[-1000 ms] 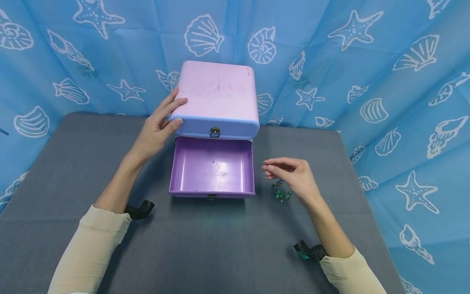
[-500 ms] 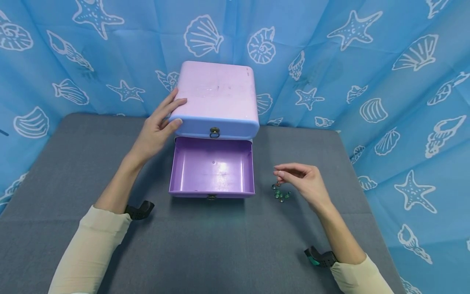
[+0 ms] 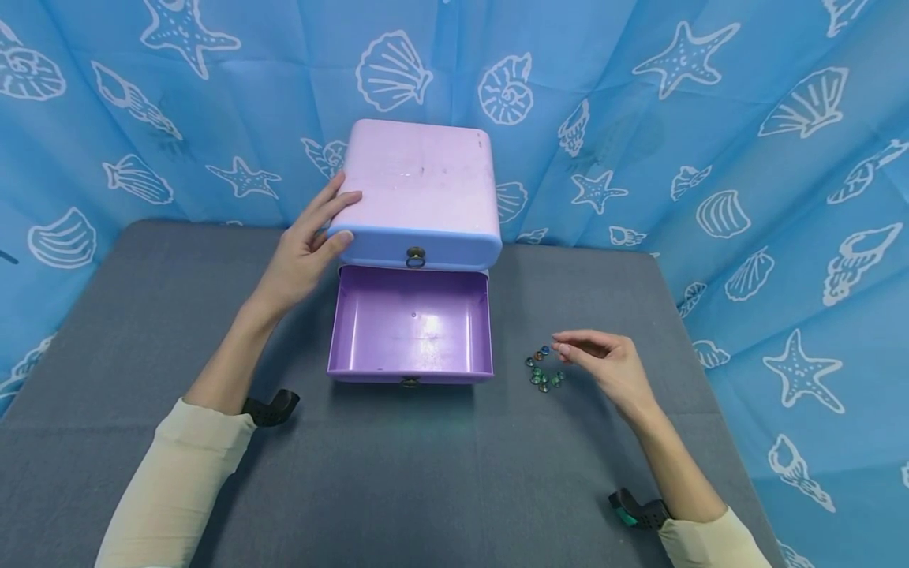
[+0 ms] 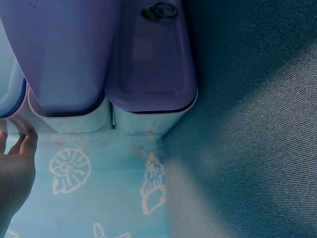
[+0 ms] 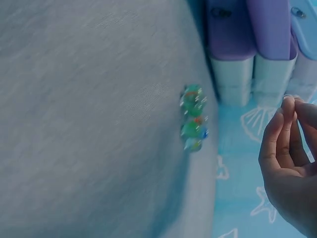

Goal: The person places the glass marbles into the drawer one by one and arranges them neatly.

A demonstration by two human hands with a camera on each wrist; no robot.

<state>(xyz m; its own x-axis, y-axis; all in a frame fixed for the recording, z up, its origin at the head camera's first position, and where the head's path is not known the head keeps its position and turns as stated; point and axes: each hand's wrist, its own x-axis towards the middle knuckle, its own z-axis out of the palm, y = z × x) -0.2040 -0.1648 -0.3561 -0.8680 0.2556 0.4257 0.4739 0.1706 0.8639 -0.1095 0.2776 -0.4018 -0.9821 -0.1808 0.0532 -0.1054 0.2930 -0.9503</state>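
A small drawer cabinet [image 3: 426,170] with a pinkish-lilac top stands at the back of the table. Its blue top drawer [image 3: 454,251] is closed, and the purple drawer [image 3: 415,323] below is pulled out with a bare floor. My left hand [image 3: 298,252] rests on the cabinet's left side, thumb at the front corner, fingers fairly straight. Right of the drawer lie several glass marbles [image 3: 537,377], green, orange and blue. My right hand [image 3: 607,363] hovers just right of them, fingertips and thumb close together; whether something tiny sits between them is unclear.
A closed, darker purple bottom drawer [image 4: 153,64] with a ring pull shows in the left wrist view. Grey cloth covers the table [image 3: 398,473]. Behind and to the right hangs a blue curtain [image 3: 568,79] with white shells and starfish.
My right hand has moved right and slightly nearer me, away from the drawer, uncovering the blue and orange marbles. The left hand, cabinet and drawers stay where they were.
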